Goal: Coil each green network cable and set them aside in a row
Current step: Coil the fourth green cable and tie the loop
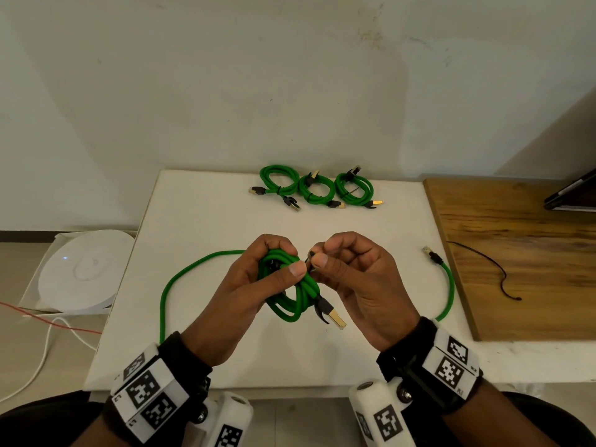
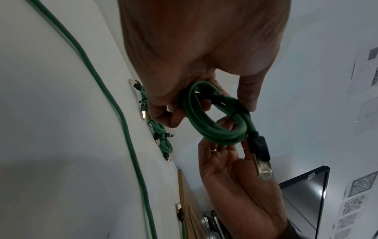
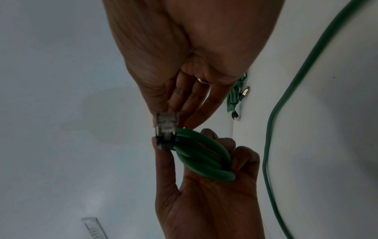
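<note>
My left hand [image 1: 290,258] grips a coiled green cable [image 1: 301,300] above the middle of the white table [image 1: 209,214]; its gold-tipped connector [image 1: 335,317] hangs below. My right hand [image 1: 322,253] pinches a thin black tie [image 1: 309,257] at the coil's top. The left wrist view shows the tie [image 2: 237,111] wrapped round the coil [image 2: 214,129]. The right wrist view shows the coil [image 3: 202,158] lying in the left palm. Three tied coils [image 1: 317,190] lie in a row at the back. A loose green cable [image 1: 167,298] runs along the table from the left, and its far end [image 1: 430,253] lies at the right.
A wooden board [image 1: 532,285] adjoins the table on the right, with a loose black tie [image 1: 496,272] on it and a dark flat object [image 1: 571,195] at its far end. On the floor at left are a white round device [image 1: 84,272] in a box and red and white wires [image 1: 48,324].
</note>
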